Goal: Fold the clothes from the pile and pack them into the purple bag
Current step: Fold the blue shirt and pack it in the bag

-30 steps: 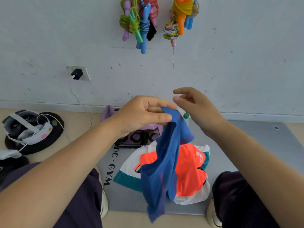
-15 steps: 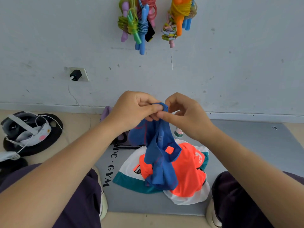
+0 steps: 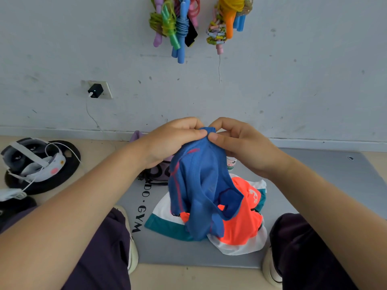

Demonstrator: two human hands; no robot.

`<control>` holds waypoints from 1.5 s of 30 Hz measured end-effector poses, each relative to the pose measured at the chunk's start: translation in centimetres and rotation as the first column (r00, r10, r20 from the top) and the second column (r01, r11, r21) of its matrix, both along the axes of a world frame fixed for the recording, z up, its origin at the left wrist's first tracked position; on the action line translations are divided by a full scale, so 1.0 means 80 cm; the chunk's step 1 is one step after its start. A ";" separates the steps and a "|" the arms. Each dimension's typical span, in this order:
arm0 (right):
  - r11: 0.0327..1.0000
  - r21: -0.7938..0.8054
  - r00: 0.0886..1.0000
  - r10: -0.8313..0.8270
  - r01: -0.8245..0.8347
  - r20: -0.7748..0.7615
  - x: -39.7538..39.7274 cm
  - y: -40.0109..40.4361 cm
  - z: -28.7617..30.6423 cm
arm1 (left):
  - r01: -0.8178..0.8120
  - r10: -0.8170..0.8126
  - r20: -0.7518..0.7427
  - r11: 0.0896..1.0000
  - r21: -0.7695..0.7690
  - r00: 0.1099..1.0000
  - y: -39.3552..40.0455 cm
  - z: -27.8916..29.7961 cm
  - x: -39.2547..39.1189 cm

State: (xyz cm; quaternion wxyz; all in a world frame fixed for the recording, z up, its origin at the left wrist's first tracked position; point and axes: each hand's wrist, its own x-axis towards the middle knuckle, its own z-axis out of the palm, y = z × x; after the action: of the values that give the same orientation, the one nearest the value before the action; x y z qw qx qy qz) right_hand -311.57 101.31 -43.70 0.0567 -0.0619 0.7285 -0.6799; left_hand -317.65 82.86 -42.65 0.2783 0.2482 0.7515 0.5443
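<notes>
Landmark: I place everything against the grey mat (image 3: 314,185) on the floor.
Knees: my legs in dark purple trousers (image 3: 100,252) sit at the mat's near edge, one at each near corner, with a pale shoe (image 3: 133,254) beside each.
Pile: orange, white and teal clothes (image 3: 240,225) lie heaped on the near middle of the mat.
Blue garment: the blue garment (image 3: 201,185) hangs above the pile, its lower folds draping onto the orange piece.
Left hand: my left hand (image 3: 171,141) has fingers curled, thumb and forefinger pinching the garment's top edge; clamped on cloth.
Right hand: my right hand (image 3: 240,145) is curled likewise, thumb pressed on the same top edge, thumb tips nearly meeting; clamped on cloth.
Purple bag: the purple bag (image 3: 157,170) lies at the mat's far left edge, mostly hidden behind my left hand and the garment.
Small bottle: a small bottle (image 3: 231,163) stands on the mat beyond the pile, partly hidden under my right hand.
Headset: a white headset (image 3: 35,162) rests on a black disc left of the mat.
Wall: beyond the mat, a socket with a black plug (image 3: 96,91); skipping ropes (image 3: 180,24) hang higher up.
</notes>
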 end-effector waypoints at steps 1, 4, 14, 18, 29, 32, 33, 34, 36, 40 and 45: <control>1.000 -0.006 1.000 0.010 -0.010 0.012 0.000 0.000 0.000 | 0.000 -0.001 -0.027 1.000 -0.024 1.000 0.000 0.001 0.000; 1.000 0.015 0.999 0.024 -0.025 0.034 0.000 0.002 -0.003 | -0.014 -0.005 -0.160 0.993 -0.118 0.987 -0.001 0.000 -0.001; 0.965 0.168 0.974 0.180 -0.202 0.136 -0.002 -0.006 -0.026 | -0.066 0.073 -0.235 0.997 0.038 0.969 -0.002 0.000 0.001; 0.882 0.336 0.933 0.249 -0.329 0.260 -0.003 -0.005 -0.038 | -0.193 0.221 -0.252 0.972 0.133 0.942 -0.003 -0.004 -0.006; 0.882 0.430 0.959 0.073 -0.191 0.275 -0.010 0.069 -0.053 | -0.562 0.580 -0.017 0.796 0.224 0.815 -0.036 -0.044 -0.053; 0.942 0.335 0.975 -0.042 -0.035 0.219 -0.006 0.085 -0.052 | -0.589 0.597 -0.043 0.800 0.114 0.801 -0.043 -0.056 -0.052; 0.957 0.289 0.973 -0.070 0.003 0.220 -0.004 0.090 -0.050 | -0.582 0.588 -0.062 0.808 0.097 0.806 -0.045 -0.059 -0.052; 0.972 0.235 0.971 -0.082 0.028 0.226 -0.002 0.094 -0.050 | -0.572 0.578 -0.081 0.816 0.085 0.812 -0.047 -0.062 -0.051; 0.988 0.151 0.968 -0.073 0.036 0.241 0.000 0.102 -0.048 | -0.564 0.569 -0.106 0.823 0.069 0.816 -0.048 -0.067 -0.048; 0.999 0.023 0.968 -0.028 0.023 0.249 0.003 0.115 -0.044 | -0.579 0.581 -0.147 0.813 0.059 0.801 -0.052 -0.075 -0.047; 0.990 0.112 0.979 -0.103 0.083 0.179 0.005 0.122 -0.038 | -0.569 0.578 -0.150 0.816 0.102 0.802 -0.056 -0.079 -0.050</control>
State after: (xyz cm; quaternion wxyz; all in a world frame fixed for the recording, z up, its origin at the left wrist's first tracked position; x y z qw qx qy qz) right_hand -311.19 111.08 -46.71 0.0950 0.0384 0.7566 -0.6458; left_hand -321.66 78.35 -48.97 0.0274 0.0633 0.7983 0.5983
